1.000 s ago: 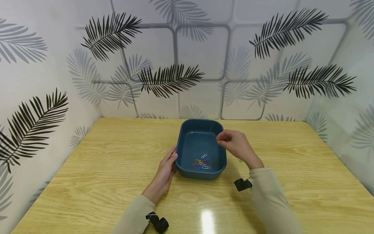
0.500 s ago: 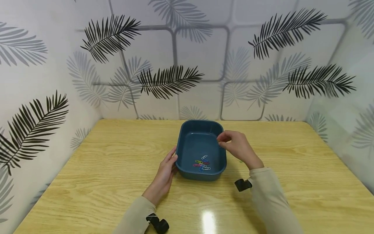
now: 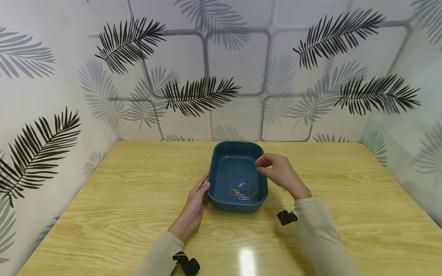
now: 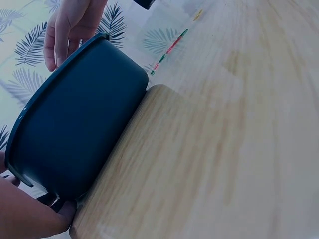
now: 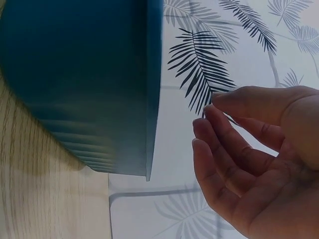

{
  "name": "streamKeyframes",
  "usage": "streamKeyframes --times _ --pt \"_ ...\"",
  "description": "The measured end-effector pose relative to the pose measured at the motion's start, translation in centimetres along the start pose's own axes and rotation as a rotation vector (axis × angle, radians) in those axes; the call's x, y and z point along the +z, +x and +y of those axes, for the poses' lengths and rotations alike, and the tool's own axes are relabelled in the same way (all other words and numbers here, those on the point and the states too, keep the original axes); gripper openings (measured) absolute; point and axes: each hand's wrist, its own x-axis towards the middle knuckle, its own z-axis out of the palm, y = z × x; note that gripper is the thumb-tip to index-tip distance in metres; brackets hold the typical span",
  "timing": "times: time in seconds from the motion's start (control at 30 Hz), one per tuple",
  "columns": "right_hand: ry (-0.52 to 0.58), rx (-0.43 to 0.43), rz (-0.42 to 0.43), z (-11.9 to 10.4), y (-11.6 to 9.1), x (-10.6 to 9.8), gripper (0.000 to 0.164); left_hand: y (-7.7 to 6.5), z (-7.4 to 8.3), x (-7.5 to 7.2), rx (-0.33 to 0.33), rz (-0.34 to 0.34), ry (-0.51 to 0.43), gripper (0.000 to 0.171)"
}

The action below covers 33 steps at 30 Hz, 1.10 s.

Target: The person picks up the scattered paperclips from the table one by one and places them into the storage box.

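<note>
A dark blue plastic tub point(image 3: 235, 170) stands on the table, tilting up off it in the left wrist view only by that camera's angle. My left hand point(image 3: 194, 205) holds its left side, thumb at the rim. Over the right rim hovers my right hand point(image 3: 281, 172), thumb and fingers bent and slightly parted, nothing between them; the right wrist view shows this hand point(image 5: 264, 159) beside the tub wall point(image 5: 84, 74). Inside the tub, a small cluster of coloured paper clips point(image 3: 238, 192) lies near the front. One yellow-green paper clip point(image 3: 254, 193) rests apart, to their right.
In the left wrist view, a row of red and green clips point(image 4: 170, 51) lies on the table beyond the tub, with a yellow one point(image 4: 198, 15) further along. A patterned wall point(image 3: 228, 115) rises behind the wooden table point(image 3: 138, 199).
My right hand has let go of a paper clip, and a yellow-green one now lies on the tub floor at the right. The left hand has stayed on the tub.
</note>
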Motion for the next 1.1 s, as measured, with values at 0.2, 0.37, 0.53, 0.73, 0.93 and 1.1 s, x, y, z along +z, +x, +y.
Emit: streamKeyframes --times 0.2,0.37,0.53,0.73,0.93,1.1 --pt "-0.001 -0.009 -0.008 0.0 0.0 0.1 0.012 0.1 0.0 0.0 -0.004 0.007 -0.002 0.05" --pt "-0.002 -0.022 -0.018 0.4 -0.1 -0.1 0.013 0.1 0.0 0.0 0.003 0.002 0.002 0.051" --pt "-0.014 -0.01 -0.022 1.6 -0.5 -0.8 0.015 0.1 -0.1 0.0 0.001 0.002 -0.009 0.05" --pt "-0.02 0.008 -0.019 3.2 -1.2 -1.9 0.015 0.0 -0.1 0.0 -0.002 -0.009 -0.005 0.051" --pt "-0.041 0.027 -0.072 4.5 -1.7 -2.8 0.016 0.0 -0.1 -0.1 0.005 -0.007 -0.008 0.051" --pt "-0.041 0.052 -0.145 5.7 -2.5 -3.3 0.018 -0.1 0.0 -0.1 0.01 -0.013 -0.003 0.051"
